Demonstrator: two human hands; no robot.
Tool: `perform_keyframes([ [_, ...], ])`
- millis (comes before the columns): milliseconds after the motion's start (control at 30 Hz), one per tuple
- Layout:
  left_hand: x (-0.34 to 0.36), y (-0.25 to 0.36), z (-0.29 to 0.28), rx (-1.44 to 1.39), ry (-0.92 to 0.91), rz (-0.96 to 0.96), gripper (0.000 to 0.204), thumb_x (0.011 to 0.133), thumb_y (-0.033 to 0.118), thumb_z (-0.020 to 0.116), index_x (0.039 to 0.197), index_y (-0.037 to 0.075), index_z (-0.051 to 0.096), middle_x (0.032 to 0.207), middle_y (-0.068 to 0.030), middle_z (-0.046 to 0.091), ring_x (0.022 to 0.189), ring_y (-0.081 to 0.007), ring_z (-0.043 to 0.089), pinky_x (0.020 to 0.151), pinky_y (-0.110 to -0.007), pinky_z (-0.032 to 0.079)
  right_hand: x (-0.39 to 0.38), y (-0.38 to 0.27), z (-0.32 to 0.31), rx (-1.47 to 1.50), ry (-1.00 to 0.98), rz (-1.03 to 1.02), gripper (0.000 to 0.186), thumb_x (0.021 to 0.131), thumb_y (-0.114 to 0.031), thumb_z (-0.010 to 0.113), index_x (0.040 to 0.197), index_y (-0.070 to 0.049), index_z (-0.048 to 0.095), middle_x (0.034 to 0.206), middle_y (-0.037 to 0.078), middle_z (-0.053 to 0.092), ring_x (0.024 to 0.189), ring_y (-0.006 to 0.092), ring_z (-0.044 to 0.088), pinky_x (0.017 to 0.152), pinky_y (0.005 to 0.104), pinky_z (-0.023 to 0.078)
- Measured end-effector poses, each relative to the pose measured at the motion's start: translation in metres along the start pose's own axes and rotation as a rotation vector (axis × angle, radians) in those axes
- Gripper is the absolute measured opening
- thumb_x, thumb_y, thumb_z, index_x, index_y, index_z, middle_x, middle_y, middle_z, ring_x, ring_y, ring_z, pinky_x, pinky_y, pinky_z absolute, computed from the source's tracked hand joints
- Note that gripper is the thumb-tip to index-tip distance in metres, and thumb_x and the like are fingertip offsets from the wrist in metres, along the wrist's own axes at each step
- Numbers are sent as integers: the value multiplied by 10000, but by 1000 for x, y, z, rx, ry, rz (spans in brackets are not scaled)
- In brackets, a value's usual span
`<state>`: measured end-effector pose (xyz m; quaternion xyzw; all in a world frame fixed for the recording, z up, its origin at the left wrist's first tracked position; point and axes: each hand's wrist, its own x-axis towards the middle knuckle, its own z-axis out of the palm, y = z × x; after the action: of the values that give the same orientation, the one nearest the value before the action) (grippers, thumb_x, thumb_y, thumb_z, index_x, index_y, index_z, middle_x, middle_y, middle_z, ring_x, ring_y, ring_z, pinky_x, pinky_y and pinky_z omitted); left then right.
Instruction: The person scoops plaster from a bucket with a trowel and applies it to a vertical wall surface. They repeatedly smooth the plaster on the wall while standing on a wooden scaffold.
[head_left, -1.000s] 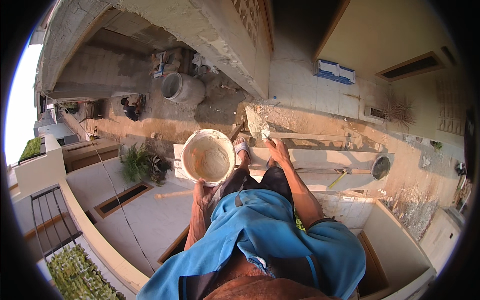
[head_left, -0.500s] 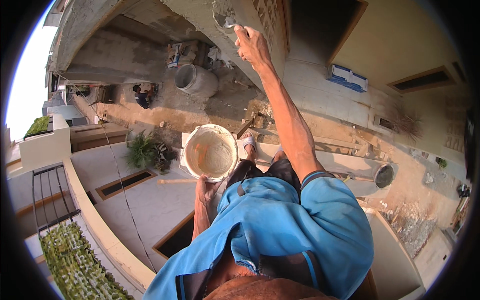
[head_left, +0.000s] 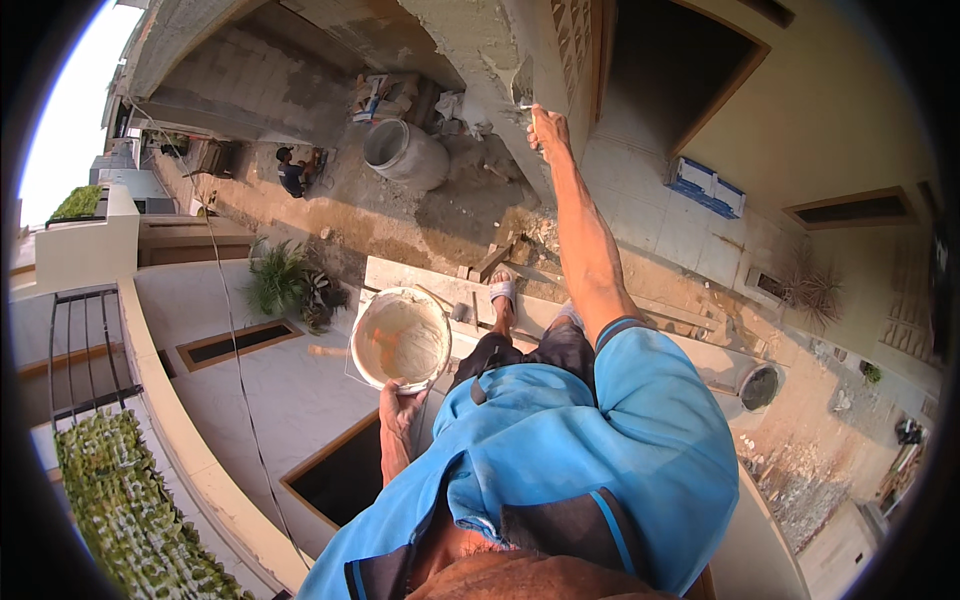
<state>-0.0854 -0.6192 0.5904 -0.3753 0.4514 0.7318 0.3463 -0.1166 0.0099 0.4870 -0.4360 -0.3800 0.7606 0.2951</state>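
My right hand [head_left: 548, 133] is stretched far forward, fingers closed round the handle of a small trowel [head_left: 525, 106]. Its blade meets the rough grey plastered wall edge [head_left: 500, 65], where a darker patch shows just above it. Low on my left, a white bucket [head_left: 358, 372] is tilted so that I see inside it. Pale wet plaster [head_left: 415, 345] coats its inside, with an orange-brown smear on one side. My left hand [head_left: 402, 405] grips the bucket's near rim, the thumb over the edge.
My feet [head_left: 503, 290] stand on a narrow plank platform [head_left: 390, 273] high above the ground. A wooden pole end [head_left: 328, 351] juts out beside the bucket. Below are a large concrete drum [head_left: 405, 155], a crouching person [head_left: 291, 172], plants [head_left: 277, 278] and a hanging cable [head_left: 232, 330].
My right hand with the trowel has come lower along the wall edge, nearer to me. The bucket has shifted slightly left and down in view, still held by my left hand. The whole view has tilted.
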Motion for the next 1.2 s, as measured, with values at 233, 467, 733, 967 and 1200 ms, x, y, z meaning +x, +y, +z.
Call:
perform_keyframes([
  [233,25,-5,25,-37,-77,71,544,887,-9,538,1408,-76,397,1451,-290,491,1329,-467,528,1059,-714,473,-148,32,-75,-207,-42,107,548,988,-560,626,1109,-26,632,704,17,563,451,87,506,380,245,382],
  [467,73,-31,138,158,-240,61,393,953,45,449,1321,-89,416,1332,-318,539,1175,-487,625,948,-695,558,-350,7,-64,-428,-364,182,524,1022,-555,546,883,-53,613,663,-7,523,476,65,468,423,236,337],
  [733,63,-11,235,318,-369,189,553,823,9,463,1357,-25,322,1114,-272,605,974,-438,717,782,-638,650,-378,-9,-40,-964,-221,60,618,995,-611,510,1043,-29,710,710,100,619,667,226,590,668,400,467],
  [967,81,46,246,46,-433,64,657,811,-29,449,1432,17,239,1224,-287,521,1016,-467,696,822,-696,621,-402,-31,-90,-1345,-119,-47,584,995,-579,544,1137,-48,742,856,146,678,833,309,638,754,435,492],
  [1200,29,81,263,428,-468,491,659,909,1,472,1527,74,257,1312,-218,548,973,-335,735,663,-451,700,-415,-97,-62,-1565,-93,-734,356,956,-170,692,1292,-92,603,1104,115,601,914,355,670,794,469,549],
])
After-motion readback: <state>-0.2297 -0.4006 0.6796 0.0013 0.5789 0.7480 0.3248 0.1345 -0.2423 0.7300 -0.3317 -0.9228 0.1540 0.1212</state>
